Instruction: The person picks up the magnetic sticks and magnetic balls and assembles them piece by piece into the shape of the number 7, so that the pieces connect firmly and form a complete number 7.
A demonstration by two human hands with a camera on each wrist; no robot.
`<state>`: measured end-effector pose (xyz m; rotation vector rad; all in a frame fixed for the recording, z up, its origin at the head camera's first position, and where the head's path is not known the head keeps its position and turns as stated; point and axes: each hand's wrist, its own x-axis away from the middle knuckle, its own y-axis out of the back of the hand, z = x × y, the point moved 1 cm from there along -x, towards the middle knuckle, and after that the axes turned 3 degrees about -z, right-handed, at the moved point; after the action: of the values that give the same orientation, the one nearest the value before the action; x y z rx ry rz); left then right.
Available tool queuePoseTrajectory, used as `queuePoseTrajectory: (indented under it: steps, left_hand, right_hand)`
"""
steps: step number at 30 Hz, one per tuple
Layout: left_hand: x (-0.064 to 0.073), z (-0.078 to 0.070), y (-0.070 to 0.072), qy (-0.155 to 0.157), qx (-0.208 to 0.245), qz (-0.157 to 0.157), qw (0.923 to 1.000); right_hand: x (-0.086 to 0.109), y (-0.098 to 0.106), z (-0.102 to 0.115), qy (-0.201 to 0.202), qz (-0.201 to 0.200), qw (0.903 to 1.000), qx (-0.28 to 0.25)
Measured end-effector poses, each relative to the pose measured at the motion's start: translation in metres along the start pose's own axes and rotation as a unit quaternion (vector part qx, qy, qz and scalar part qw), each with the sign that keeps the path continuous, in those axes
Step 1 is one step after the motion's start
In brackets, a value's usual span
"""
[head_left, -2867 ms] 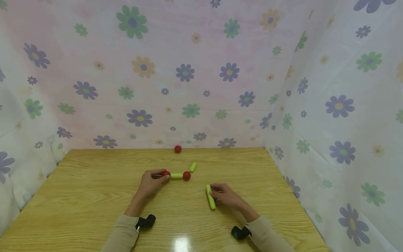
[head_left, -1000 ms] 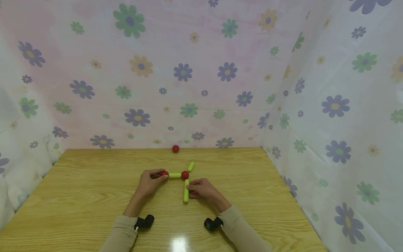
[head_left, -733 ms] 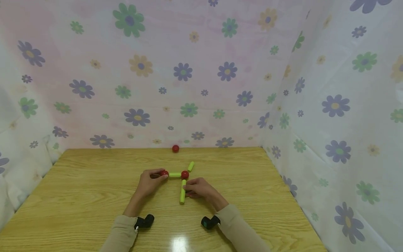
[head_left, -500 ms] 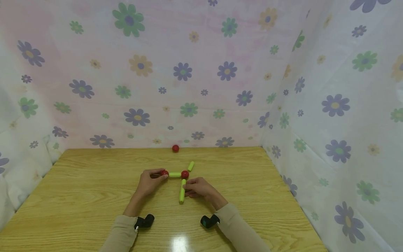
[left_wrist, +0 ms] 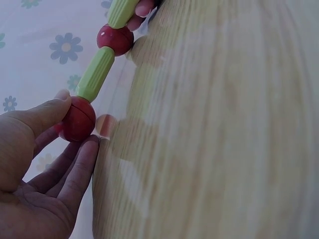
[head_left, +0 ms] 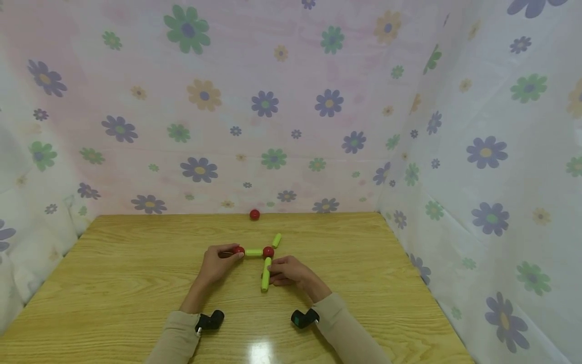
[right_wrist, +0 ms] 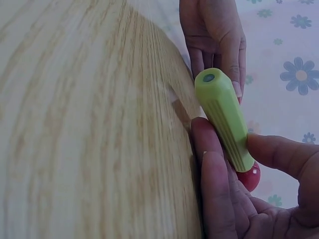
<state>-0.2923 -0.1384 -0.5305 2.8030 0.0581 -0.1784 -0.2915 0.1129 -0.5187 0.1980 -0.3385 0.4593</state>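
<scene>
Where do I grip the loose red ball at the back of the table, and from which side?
Pinch the loose red ball across its left and right sides, probably coming from above and the near side: it is round and may roll, and it sits at the far edge of the table, with the flowered cloth right behind.

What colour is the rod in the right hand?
Yellow-green. The rod in the right hand shows best in the right wrist view.

Pale flower-printed sheeting (head_left: 295, 76) hangs behind and beside a wood-grained table (head_left: 136, 283) bearing a bright reflection (head_left: 260, 352).
</scene>
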Motion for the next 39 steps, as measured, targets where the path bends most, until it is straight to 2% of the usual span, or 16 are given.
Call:
queuePoseTrajectory:
  steps: [8,33,39]
  left_hand:
    - [0.0005,0.0001,0.0003,0.005,0.009,0.001,0.9999]
    - [0.0,-0.0039,-0.0006,0.001,-0.007,0.004,1.0]
    - [0.0005,-0.0037,-0.0003,-0.01,-0.017,0.002,0.9998]
  right_hand:
    - [-0.0017,0.0004,-0.0009,-0.007,0.0,1.0,-0.001]
    - [-0.0031,0.0024,0.0027,-0.022,-0.005,0.9997,-0.011]
    - [-0.0038,0.0016,0.0017,-0.018,-0.012,0.9997,-0.007]
